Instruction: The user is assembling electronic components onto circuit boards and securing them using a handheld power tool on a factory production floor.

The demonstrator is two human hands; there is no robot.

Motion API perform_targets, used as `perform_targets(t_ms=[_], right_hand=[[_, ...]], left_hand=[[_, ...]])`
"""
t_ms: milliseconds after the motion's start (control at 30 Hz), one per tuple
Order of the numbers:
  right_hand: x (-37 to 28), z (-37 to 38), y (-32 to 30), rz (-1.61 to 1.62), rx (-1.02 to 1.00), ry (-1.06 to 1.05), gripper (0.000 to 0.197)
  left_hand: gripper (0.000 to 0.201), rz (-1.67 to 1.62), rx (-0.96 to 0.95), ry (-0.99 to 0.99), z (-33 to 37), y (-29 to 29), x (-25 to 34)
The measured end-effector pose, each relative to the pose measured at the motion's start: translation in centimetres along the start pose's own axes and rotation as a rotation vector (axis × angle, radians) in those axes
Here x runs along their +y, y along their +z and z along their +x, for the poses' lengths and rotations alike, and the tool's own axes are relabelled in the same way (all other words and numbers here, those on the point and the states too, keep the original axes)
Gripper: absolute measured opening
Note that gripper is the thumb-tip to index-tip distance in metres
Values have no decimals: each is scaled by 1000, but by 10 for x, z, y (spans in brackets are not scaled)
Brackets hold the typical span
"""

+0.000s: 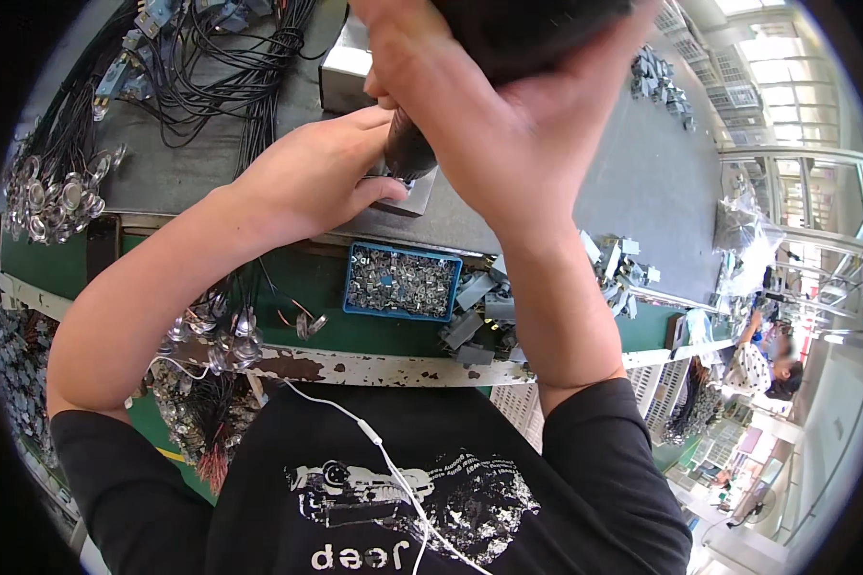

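Observation:
My right hand (523, 144) is wrapped round a black power screwdriver (532, 34), held very close to the camera, so its upper part is cut off. Its tapered nose points down at a small metal block (415, 201) on the bench. Beside that nose is my left hand (307, 172), its thumb bent toward the block and its fingers curled behind the tool. Whatever lies between those fingers is hidden. Just nearer to me stands a blue tray (393, 313) full of small metal pieces. Grey plastic housings (484, 311) are heaped at the tray's right.
Black cables (230, 81) with grey connectors cover the far left, and their round metal ends (62, 201) hang near the bench edge. A metal box (345, 67) stands behind my left hand. More grey parts (662, 86) lie far right. Another person (753, 369) is off to the right.

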State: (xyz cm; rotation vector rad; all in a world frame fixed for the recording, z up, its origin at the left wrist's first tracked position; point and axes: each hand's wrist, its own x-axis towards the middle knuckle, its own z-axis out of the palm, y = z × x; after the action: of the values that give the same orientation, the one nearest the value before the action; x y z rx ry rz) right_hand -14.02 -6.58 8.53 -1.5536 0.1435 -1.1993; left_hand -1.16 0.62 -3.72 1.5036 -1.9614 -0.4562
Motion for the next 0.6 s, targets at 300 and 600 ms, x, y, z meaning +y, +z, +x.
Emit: perform_targets(t_ms=[300, 600], right_hand=[[2, 16, -41, -135, 47, 23, 54], [21, 25, -57, -154, 88, -113, 44]], left_hand=[[38, -126, -140, -30, -7, -28, 18], [34, -30, -106, 2, -7, -35, 20]])
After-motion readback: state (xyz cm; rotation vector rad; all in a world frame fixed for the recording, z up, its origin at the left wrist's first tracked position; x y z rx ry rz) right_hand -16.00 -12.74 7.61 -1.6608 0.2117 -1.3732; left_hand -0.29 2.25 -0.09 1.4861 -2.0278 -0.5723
